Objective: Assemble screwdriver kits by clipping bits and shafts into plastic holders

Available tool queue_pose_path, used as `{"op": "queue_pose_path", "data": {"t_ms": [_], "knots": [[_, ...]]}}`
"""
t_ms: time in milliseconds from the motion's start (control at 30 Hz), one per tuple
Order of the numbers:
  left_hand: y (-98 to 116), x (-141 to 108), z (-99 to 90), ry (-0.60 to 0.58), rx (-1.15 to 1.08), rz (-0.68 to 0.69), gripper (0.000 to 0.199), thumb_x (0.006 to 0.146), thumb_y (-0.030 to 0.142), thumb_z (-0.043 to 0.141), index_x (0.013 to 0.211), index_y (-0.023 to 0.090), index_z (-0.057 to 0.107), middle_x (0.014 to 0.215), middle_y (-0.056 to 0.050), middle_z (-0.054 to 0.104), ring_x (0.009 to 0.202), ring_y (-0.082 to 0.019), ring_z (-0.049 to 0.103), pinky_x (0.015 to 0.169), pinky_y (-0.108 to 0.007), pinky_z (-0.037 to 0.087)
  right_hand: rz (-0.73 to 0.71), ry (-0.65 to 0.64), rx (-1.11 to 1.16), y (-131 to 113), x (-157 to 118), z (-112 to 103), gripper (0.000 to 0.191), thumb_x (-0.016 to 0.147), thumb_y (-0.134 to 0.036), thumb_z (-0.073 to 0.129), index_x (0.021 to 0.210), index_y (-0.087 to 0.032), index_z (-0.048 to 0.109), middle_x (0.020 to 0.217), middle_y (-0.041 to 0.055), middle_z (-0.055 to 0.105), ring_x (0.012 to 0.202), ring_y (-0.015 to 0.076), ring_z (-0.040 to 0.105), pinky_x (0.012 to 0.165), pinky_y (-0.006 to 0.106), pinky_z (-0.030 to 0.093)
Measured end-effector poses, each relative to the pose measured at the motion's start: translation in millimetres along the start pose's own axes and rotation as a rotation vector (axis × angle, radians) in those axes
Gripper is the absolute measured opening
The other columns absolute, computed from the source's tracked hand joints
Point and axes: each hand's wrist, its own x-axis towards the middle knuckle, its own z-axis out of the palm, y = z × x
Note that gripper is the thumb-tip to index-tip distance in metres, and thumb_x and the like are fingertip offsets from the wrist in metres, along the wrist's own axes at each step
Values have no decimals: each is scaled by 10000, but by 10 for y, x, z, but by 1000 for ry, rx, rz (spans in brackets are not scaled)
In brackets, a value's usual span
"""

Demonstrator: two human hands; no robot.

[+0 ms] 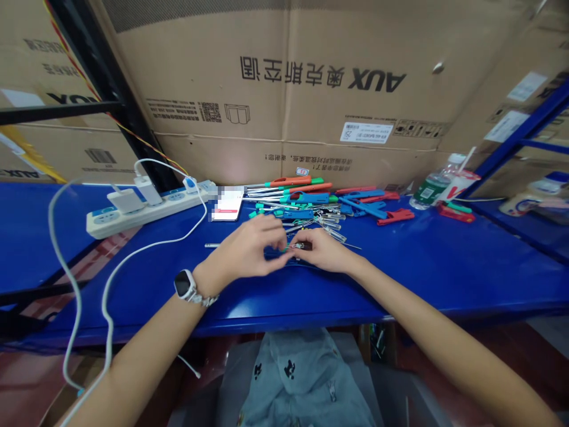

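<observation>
Both hands meet over the blue table in the middle of the head view. My left hand, with a watch on its wrist, has thumb and fingers curled around a small gap, and its thumb tip is at a small part between the hands. My right hand pinches a small part with a dark piece, partly hidden by the fingers. Just behind the hands lie loose small clear and metal parts. Beyond them are orange and green lighter-like tools, with blue casings and a red casing to the right.
A white power strip with chargers and cables stands at the left, beside a phone. A bottle and a red-and-white cup stand at the back right. Cardboard rises behind the blue table.
</observation>
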Motion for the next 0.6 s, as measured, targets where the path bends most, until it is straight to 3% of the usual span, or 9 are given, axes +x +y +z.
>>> {"op": "queue_pose_path", "data": {"t_ms": [133, 333, 600], "knots": [[60, -158, 136, -138, 106, 45, 212, 1016, 297, 557, 860, 182, 642, 877, -48, 654, 777, -180, 589, 763, -344, 512, -4, -6, -11, 13, 12, 8, 176, 932, -241, 630, 810, -162, 729, 779, 26, 720, 701, 147, 596, 672, 265, 414], [-3, -220, 224, -119, 165, 4, 195, 1044, 214, 486, 1040, 165, 675, 983, -84, 660, 882, -208, 628, 756, -346, 558, 52, -32, 41, 15, 14, -6, 189, 934, -258, 609, 828, -158, 731, 700, -4, 672, 601, 120, 510, 584, 249, 351], [54, -185, 243, -143, 306, 52, 249, 1083, 251, 441, 1117, 164, 672, 1027, -82, 726, 889, -197, 688, 783, -353, 584, 35, 1, 51, 61, 23, 23, 219, 938, -230, 550, 863, -155, 741, 808, 32, 732, 719, 166, 601, 675, 276, 432]]}}
